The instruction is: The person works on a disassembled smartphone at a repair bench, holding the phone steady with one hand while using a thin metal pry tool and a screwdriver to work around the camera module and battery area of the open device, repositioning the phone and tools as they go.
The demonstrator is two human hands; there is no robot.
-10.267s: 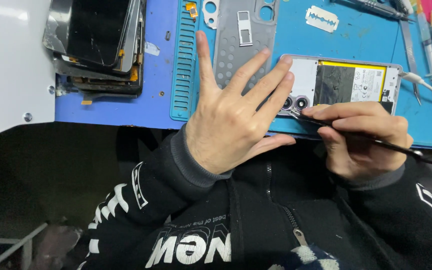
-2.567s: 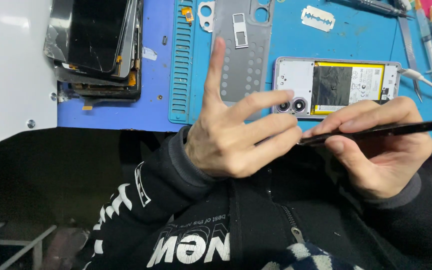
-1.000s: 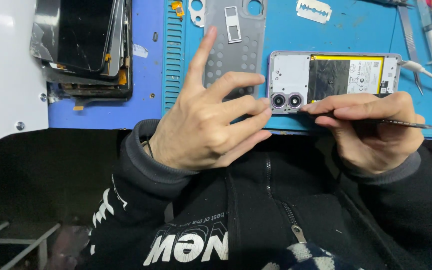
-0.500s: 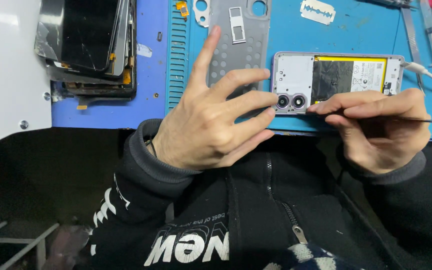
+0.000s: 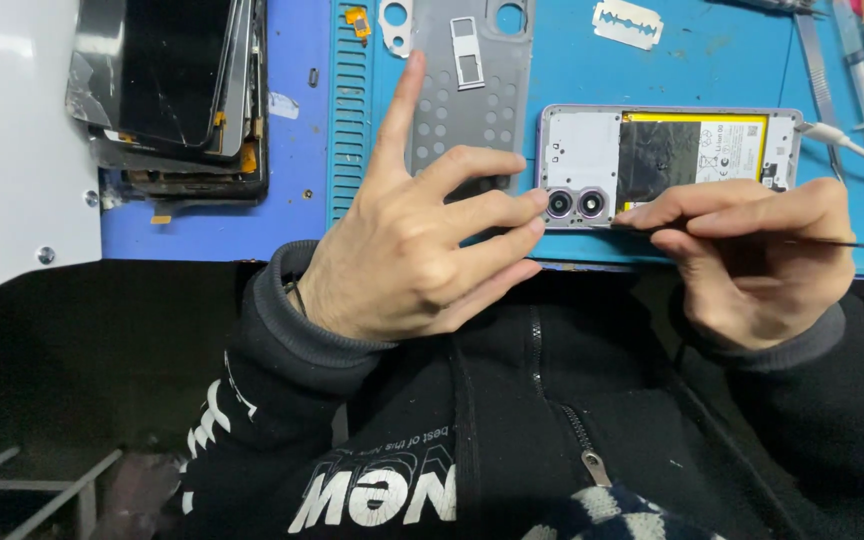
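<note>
An opened phone [image 5: 667,160] lies back-up on the blue mat [image 5: 722,60], showing its black and yellow battery and two camera lenses [image 5: 576,204] at its near left corner. My left hand [image 5: 422,250] rests beside it with fingers spread, the fingertips touching the phone's left end by the lenses. My right hand [image 5: 752,255] pinches a thin black tool [image 5: 842,242] held flat, its tip at the phone's near edge just right of the lenses.
A grey back cover [image 5: 472,90] lies on the mat behind my left hand. A razor blade [image 5: 628,22] sits at the back. Tweezers and syringes [image 5: 857,70] lie at the right. A stack of cracked screens [image 5: 167,95] sits at the left, beside a white panel [image 5: 2,150].
Over the last second my right hand has shifted slightly, keeping the tool's tip at the phone's near edge. My left hand stays at the phone's left end.
</note>
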